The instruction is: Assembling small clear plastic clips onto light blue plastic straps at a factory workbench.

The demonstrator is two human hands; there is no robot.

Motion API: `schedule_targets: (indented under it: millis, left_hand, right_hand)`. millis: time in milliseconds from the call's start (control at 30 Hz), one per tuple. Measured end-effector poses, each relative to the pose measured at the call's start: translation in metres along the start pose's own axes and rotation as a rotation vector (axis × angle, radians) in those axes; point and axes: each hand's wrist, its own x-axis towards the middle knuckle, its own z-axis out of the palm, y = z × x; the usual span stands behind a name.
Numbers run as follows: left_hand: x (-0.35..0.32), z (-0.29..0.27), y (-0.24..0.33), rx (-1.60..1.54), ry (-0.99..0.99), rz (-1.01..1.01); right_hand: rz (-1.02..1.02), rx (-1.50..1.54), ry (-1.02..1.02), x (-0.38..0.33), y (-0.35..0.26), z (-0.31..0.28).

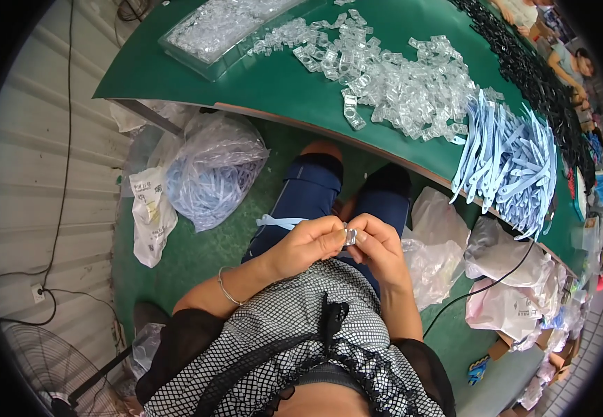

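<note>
Above my lap, my left hand (310,243) and my right hand (380,249) meet, fingertips pinched together. Between them is a small clear plastic clip (351,237), gripped from both sides. A light blue strap (278,222) sticks out to the left from behind my left fingers; its other end is hidden in the grip. On the green table (246,94) in front lies a loose heap of similar clear clips (412,87). Right of that heap, a pile of light blue straps (517,163) hangs partly over the table's near edge.
A clear tray (211,59) of small clear pieces stands at the table's far left. Black parts (524,62) line the far right side, where other people sit. On the floor are a bag of blue straps (214,174), plastic bags (510,292) and a fan (58,368).
</note>
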Motion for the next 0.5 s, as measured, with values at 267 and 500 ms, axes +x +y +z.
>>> schedule_targets:
  millis: [267,500]
  left_hand:
    - [0.001,-0.004,0.011,0.407,0.174,0.132]
    - [0.004,-0.001,0.020,0.635,0.150,0.358]
  right_hand:
    - [-0.533,-0.696,0.228,0.008,0.007,0.004]
    - [-0.312,0.011,0.032,0.004,0.015,-0.004]
